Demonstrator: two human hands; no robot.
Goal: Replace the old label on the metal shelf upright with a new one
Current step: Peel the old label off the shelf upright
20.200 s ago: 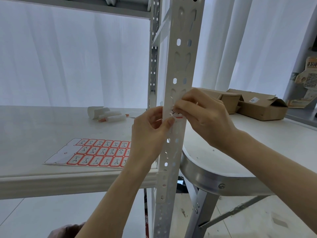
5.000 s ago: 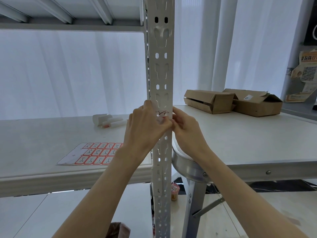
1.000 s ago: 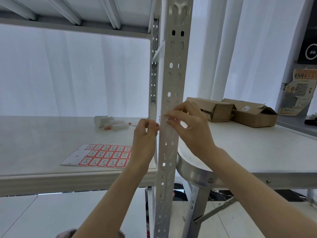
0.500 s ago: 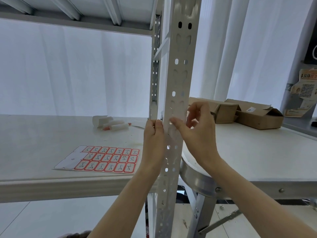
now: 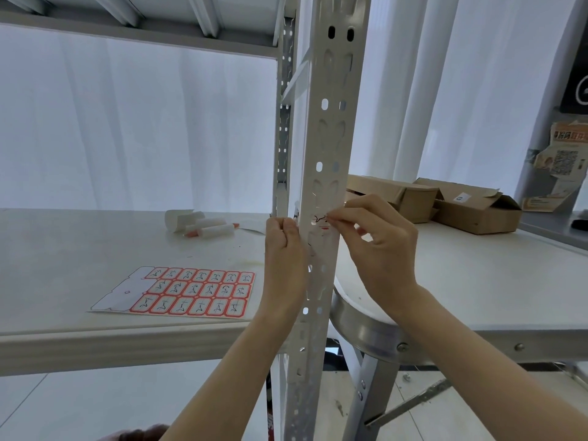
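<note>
Head view: right hand [image 5: 381, 246] pinches label [image 5: 319, 219], judged thin, limp, tearable, by its edge; left hand [image 5: 284, 246] at upright [image 5: 331, 138], grip unclear.

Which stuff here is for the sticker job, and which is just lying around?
For the job: label, metal upright, sheet of labels, right hand pinching the label, left hand at the upright's edge.
Lying about: cardboard boxes, white rolls.
</note>
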